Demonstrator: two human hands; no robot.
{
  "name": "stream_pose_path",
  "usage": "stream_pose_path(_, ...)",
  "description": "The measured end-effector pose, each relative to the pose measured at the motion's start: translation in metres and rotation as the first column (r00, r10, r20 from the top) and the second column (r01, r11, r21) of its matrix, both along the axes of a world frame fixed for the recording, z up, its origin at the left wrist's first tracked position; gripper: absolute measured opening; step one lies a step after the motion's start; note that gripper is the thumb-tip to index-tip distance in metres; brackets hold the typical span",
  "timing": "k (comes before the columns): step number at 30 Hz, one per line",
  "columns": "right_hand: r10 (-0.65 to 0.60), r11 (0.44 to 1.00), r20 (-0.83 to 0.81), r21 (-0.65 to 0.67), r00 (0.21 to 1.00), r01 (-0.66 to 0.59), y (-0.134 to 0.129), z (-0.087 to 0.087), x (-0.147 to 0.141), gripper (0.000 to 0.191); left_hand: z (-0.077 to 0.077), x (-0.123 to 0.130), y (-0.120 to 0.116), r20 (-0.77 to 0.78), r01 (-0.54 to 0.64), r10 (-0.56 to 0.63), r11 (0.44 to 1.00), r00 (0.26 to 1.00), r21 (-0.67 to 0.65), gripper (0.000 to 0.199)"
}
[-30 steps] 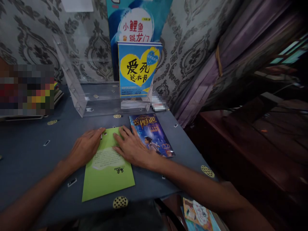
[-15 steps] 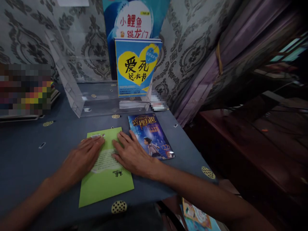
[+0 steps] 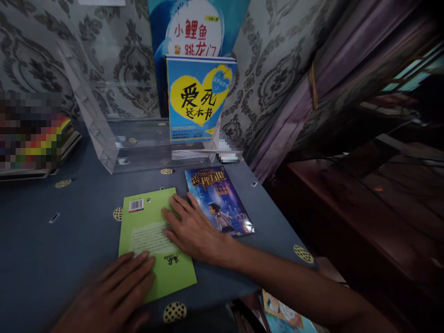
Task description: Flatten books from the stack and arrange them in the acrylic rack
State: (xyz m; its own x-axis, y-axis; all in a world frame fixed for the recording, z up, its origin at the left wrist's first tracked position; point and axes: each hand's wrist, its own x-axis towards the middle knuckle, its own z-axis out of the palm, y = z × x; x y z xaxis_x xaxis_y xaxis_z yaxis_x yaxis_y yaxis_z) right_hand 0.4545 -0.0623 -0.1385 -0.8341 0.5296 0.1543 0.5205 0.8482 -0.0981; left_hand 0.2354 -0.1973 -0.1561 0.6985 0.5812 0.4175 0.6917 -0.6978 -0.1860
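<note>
A light-green book (image 3: 138, 226) lies flat on the table, a barcode at its upper left corner and a block of print across its middle. My right hand (image 3: 197, 226) rests on its right edge, fingers spread over the cover. Over the book's lower left part is my left hand (image 3: 121, 286), its fingers stretched out and slightly blurred. Neither hand grips anything. Just right of the green book, close to my right hand, lies a dark blue book (image 3: 222, 199) with gold lettering and a cartoon figure.
A clear acrylic stand (image 3: 107, 162) at the back holds a blue book with a yellow heart (image 3: 199, 106). A taller teal book (image 3: 239, 18) stands behind it. Stacked books (image 3: 65, 143) sit at the left. Picture books (image 3: 284, 314) lie below the table's right edge.
My left hand has slid from the upper part of the green book down toward its lower left, uncovering the barcode. My right hand stays on the right edge.
</note>
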Motion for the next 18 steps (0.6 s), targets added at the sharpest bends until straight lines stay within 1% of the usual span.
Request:
stream_pose_path(2, 0.001, 1.0, 0.007, -0.003, 1.0, -0.001, 0.0, 0.001, 0.001, 0.041, -0.01, -0.002, -0.004, 0.044, -0.019, 0.018, 1.0, 0.999, 0.012, 0.033)
stream_pose_path(4, 0.008, 1.0, 0.008, -0.012, 1.0, -0.008, 0.001, 0.001, 0.002, 0.04, -0.017, -0.003, -0.005, 0.052, -0.017, 0.016, 1.0, 0.999, 0.016, 0.033)
stream_pose_path(7, 0.016, 0.999, -0.006, -0.036, 1.0, -0.016, 0.002, 0.002, 0.004, 0.038, -0.023, -0.007, -0.002, 0.025, 0.008, -0.008, 1.0, 1.0, 0.008, 0.035)
stream_pose_path(10, 0.018, 0.998, -0.024, -0.052, 1.0, -0.02, 0.003, 0.002, 0.005, 0.037, -0.021, -0.01, 0.004, 0.016, -0.021, 0.02, 1.0, 1.0, 0.022, 0.045)
stream_pose_path(14, 0.027, 0.998, -0.026, -0.057, 0.999, -0.028, 0.004, 0.002, 0.006, 0.039, -0.012, -0.014, 0.011, -0.056, -0.048, 0.05, 0.998, 0.997, 0.035, 0.063)
stream_pose_path(18, 0.025, 0.997, -0.066, -0.07, 0.998, -0.03, 0.005, -0.001, 0.006, 0.038, -0.007, -0.015, 0.013, -0.116, -0.049, 0.051, 0.999, 0.992, 0.015, 0.068)
